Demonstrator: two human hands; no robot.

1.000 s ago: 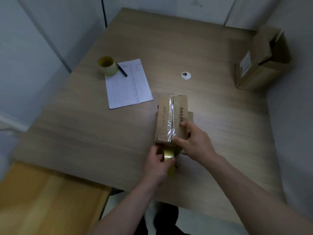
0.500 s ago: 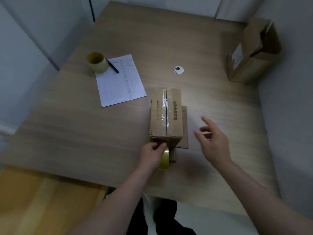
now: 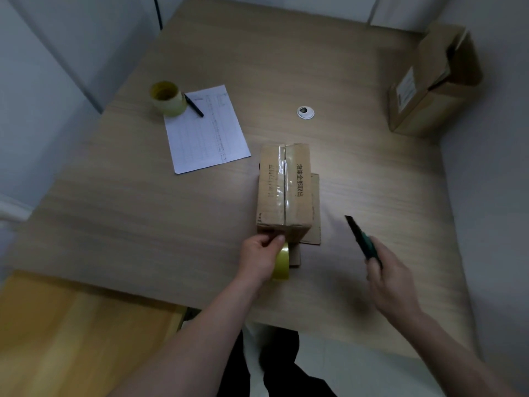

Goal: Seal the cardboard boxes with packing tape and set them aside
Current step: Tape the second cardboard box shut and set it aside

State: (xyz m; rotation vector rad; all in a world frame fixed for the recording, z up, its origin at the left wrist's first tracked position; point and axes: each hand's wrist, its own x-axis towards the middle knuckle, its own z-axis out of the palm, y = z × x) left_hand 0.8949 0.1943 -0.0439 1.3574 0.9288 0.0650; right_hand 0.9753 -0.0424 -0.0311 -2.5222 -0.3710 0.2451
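Now the right hand [image 3: 390, 277], which hovered bare and spread half a second ago, grips a utility knife [image 3: 361, 238], blade pointing up and left toward the box. Opposite it, the left hand [image 3: 262, 255] pinches the yellow tape roll [image 3: 282, 263] against the near end of the taped cardboard box [image 3: 284, 193], which lies mid-desk with its long axis running away from the person. Judging by this, the cut falls at the stretch of tape between roll and box edge, left of the knife; the right hand is the one to cross over. A second box [image 3: 435, 90] stands open far right.
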